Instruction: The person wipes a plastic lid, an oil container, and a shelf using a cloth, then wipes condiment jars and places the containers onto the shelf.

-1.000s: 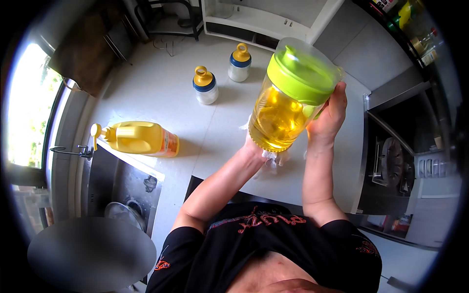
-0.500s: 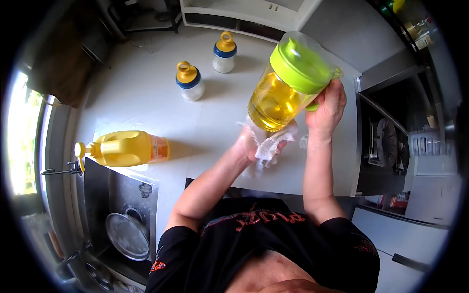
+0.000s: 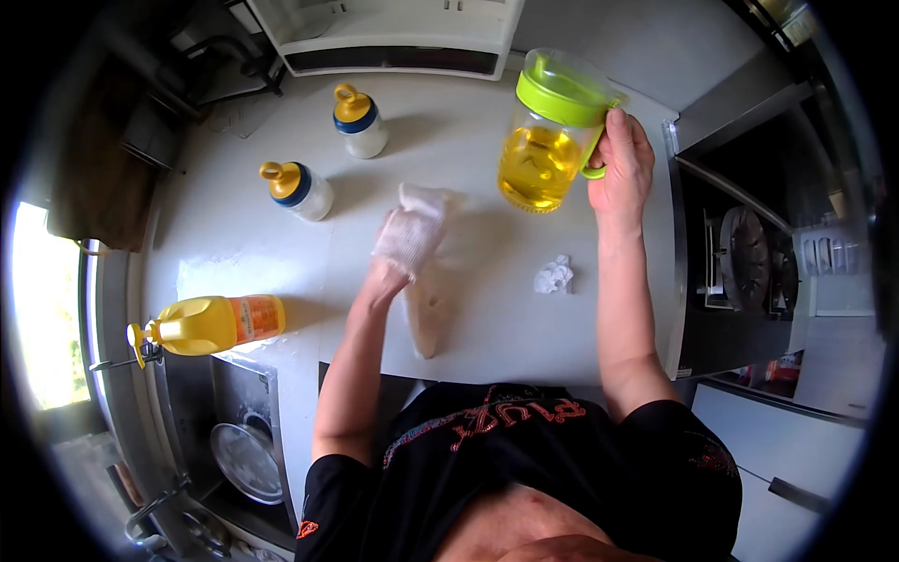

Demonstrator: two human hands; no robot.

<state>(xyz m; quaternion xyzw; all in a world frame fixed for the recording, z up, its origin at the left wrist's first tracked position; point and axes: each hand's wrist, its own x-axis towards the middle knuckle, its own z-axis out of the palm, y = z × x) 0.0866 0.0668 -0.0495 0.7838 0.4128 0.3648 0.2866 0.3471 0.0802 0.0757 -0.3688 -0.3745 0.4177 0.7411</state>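
Observation:
My right hand (image 3: 622, 167) is closed round the green handle of a clear jug (image 3: 540, 155) with a green lid and yellow liquid inside. The jug is upright at the back right of the counter; whether its base touches the surface is hard to tell. A white cloth (image 3: 412, 234) covers much of my left hand (image 3: 384, 267), which grips it over the middle of the counter. The cloth's lower part hangs down, blurred. To the right of it lies a crumpled white tissue (image 3: 554, 275).
Two jars with yellow ring caps (image 3: 360, 122) (image 3: 298, 191) stand at the back left. A yellow pump bottle (image 3: 211, 324) is beside the sink (image 3: 229, 375), which holds a metal lid (image 3: 247, 462). A stove (image 3: 744, 258) is at the right, a white rack (image 3: 393, 37) behind.
My left hand has come away from under the jug and moved left with the cloth. The jug has been lowered and straightened upright. The tissue is now in full view as the camera turned.

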